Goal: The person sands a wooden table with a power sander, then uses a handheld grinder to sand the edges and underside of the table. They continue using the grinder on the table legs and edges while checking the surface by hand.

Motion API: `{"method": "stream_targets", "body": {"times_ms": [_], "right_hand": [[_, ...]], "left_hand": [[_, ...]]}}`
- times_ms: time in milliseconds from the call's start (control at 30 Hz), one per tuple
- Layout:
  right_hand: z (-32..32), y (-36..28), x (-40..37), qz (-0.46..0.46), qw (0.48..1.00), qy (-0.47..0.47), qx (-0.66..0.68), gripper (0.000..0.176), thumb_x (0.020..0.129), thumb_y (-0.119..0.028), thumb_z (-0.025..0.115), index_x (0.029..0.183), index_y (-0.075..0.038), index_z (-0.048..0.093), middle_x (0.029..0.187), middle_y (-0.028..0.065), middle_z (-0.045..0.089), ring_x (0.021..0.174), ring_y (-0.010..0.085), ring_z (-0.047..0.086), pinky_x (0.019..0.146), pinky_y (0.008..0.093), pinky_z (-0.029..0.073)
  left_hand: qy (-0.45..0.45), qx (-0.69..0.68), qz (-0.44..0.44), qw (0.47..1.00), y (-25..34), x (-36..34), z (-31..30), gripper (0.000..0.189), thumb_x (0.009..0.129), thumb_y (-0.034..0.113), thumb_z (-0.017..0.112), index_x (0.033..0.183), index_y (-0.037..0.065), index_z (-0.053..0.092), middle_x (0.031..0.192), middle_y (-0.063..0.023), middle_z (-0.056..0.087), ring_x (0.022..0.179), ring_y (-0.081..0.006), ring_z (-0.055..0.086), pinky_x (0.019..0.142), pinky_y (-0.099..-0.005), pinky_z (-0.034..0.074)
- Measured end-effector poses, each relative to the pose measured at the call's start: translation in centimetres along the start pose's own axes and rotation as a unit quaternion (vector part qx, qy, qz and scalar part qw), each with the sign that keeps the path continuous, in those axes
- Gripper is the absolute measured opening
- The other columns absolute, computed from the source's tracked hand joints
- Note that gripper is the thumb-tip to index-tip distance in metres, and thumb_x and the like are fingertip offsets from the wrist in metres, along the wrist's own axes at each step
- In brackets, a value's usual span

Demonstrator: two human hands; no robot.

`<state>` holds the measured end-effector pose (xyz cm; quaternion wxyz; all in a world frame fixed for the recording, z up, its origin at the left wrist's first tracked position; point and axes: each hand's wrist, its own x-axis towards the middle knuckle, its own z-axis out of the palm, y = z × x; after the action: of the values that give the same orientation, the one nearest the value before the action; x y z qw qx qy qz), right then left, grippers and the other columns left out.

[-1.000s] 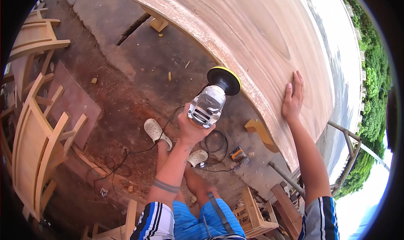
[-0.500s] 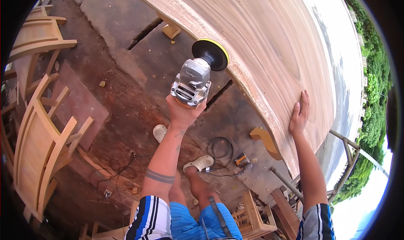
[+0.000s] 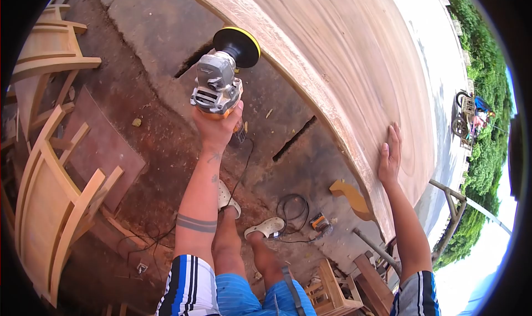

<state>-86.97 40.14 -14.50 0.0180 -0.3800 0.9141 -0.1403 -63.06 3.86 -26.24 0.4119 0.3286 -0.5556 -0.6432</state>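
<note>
My left hand (image 3: 217, 126) is wrapped round the body of an angle grinder (image 3: 215, 83) fitted with a round sanding pad (image 3: 238, 46). The pad is black with a yellow rim, and its edge overlaps the near edge of a large wooden tabletop (image 3: 354, 67) in this view. Light, rough-looking wood runs along that curved edge, while the top face has a flowing brown grain. Farther right, my right hand (image 3: 391, 160) lies flat on the tabletop, fingers stretched out and holding nothing.
Wooden chairs (image 3: 52, 205) stand at the left beside a reddish board (image 3: 105, 150). On the floor by my feet lie an orange power tool (image 3: 320, 223) and a coiled black cable (image 3: 292, 211). A curved wooden leg (image 3: 352, 198) shows under the tabletop. A motorbike (image 3: 460, 125) is on the road.
My left hand has carried the grinder left and up along the tabletop's edge. My left foot has shifted. My right hand stays on the tabletop, and the motorbike has come into view.
</note>
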Motion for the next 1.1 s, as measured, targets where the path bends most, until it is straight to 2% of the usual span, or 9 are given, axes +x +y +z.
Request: {"method": "stream_targets", "body": {"times_ms": [33, 67, 167, 200, 333, 533, 867, 967, 1100], "right_hand": [[0.7, -3.4, 2.0, -0.024, 0.999, -0.017, 0.044, 0.052, 0.100, -0.027, 0.045, 0.146, -0.002, 0.041, 0.156, 0.0189, 0.034, 0.148, 0.0348, 0.026, 0.120, 0.0449, 0.020], [1.4, -6.6, 4.0, -0.036, 0.996, -0.040, 0.077, 0.054, 0.099, -0.028, 0.049, 0.146, -0.003, 0.042, 0.157, 0.0177, 0.033, 0.148, 0.0347, 0.025, 0.120, 0.0453, 0.020], [3.4, -13.9, 9.2, -0.097, 0.987, -0.084, 0.097, 0.074, 0.088, -0.033, 0.069, 0.149, -0.007, 0.037, 0.157, 0.0150, 0.032, 0.149, 0.0347, 0.024, 0.121, 0.0477, 0.020], [4.2, -15.5, 10.7, -0.128, 0.984, -0.078, 0.092, 0.076, 0.084, -0.032, 0.074, 0.147, -0.007, 0.039, 0.156, 0.0144, 0.034, 0.148, 0.0351, 0.026, 0.121, 0.0493, 0.020], [6.3, -18.6, 14.3, -0.166, 0.980, -0.058, 0.091, 0.071, 0.078, -0.030, 0.078, 0.139, -0.006, 0.049, 0.151, 0.0137, 0.042, 0.145, 0.0346, 0.032, 0.120, 0.0497, 0.023], [6.7, -19.2, 14.5, -0.166, 0.983, -0.036, 0.072, 0.069, 0.075, -0.028, 0.080, 0.135, -0.006, 0.053, 0.148, 0.0135, 0.046, 0.143, 0.0348, 0.035, 0.118, 0.0481, 0.027], [6.7, -19.2, 14.6, -0.168, 0.983, -0.048, 0.057, 0.069, 0.077, -0.028, 0.079, 0.135, -0.005, 0.051, 0.149, 0.0157, 0.044, 0.144, 0.0366, 0.033, 0.118, 0.0485, 0.026], [6.6, -19.3, 14.5, -0.170, 0.983, -0.046, 0.048, 0.065, 0.080, -0.029, 0.076, 0.135, -0.005, 0.051, 0.149, 0.0160, 0.044, 0.143, 0.0371, 0.034, 0.118, 0.0488, 0.026], [6.6, -19.4, 14.8, -0.180, 0.982, -0.041, 0.048, 0.057, 0.087, -0.030, 0.069, 0.135, -0.003, 0.051, 0.149, 0.0166, 0.045, 0.143, 0.0377, 0.035, 0.118, 0.0491, 0.025]], "left_hand": [[0.000, -0.003, -0.023, 1.000, 0.3, 0.7, -0.4, 0.032, 0.074, 0.005, 0.081, 0.101, 0.000, 0.066, 0.099, -0.0059, 0.071, 0.088, -0.0142, 0.068, 0.079, -0.0293, 0.054], [0.005, 0.010, -0.007, 1.000, -0.1, 1.3, -0.8, 0.032, 0.074, 0.005, 0.080, 0.102, 0.000, 0.066, 0.100, -0.0060, 0.071, 0.089, -0.0142, 0.068, 0.081, -0.0295, 0.054], [0.003, 0.007, 0.008, 1.000, -0.3, 3.4, -1.7, 0.034, 0.074, 0.005, 0.080, 0.104, 0.000, 0.066, 0.102, -0.0062, 0.071, 0.091, -0.0144, 0.068, 0.084, -0.0298, 0.053], [0.002, -0.002, 0.010, 1.000, -0.3, 4.1, -2.0, 0.034, 0.074, 0.005, 0.080, 0.105, 0.000, 0.066, 0.102, -0.0062, 0.071, 0.092, -0.0144, 0.068, 0.085, -0.0299, 0.053], [0.009, -0.009, -0.010, 1.000, -0.6, 6.0, -3.0, 0.035, 0.075, 0.005, 0.080, 0.107, 0.000, 0.066, 0.104, -0.0063, 0.071, 0.094, -0.0141, 0.067, 0.086, -0.0299, 0.053], [0.020, -0.065, -0.038, 0.997, -1.2, 8.9, -4.4, 0.039, 0.074, 0.005, 0.080, 0.110, 0.001, 0.066, 0.105, -0.0063, 0.070, 0.094, -0.0133, 0.067, 0.084, -0.0299, 0.054], [0.057, -0.131, -0.090, 0.986, -1.9, 13.8, -6.4, 0.037, 0.075, 0.000, 0.078, 0.109, 0.000, 0.065, 0.105, -0.0062, 0.070, 0.092, -0.0139, 0.068, 0.083, -0.0297, 0.054], [0.032, -0.044, -0.046, 0.997, -0.6, 12.3, -7.1, 0.030, 0.078, -0.001, 0.075, 0.107, 0.000, 0.066, 0.101, -0.0076, 0.070, 0.084, -0.0152, 0.068, 0.078, -0.0313, 0.057], [-0.025, -0.003, -0.065, 0.998, 3.0, 7.4, -6.7, 0.035, 0.074, 0.006, 0.080, 0.105, -0.001, 0.067, 0.100, -0.0058, 0.071, 0.090, -0.0123, 0.068, 0.084, -0.0298, 0.053]]}}
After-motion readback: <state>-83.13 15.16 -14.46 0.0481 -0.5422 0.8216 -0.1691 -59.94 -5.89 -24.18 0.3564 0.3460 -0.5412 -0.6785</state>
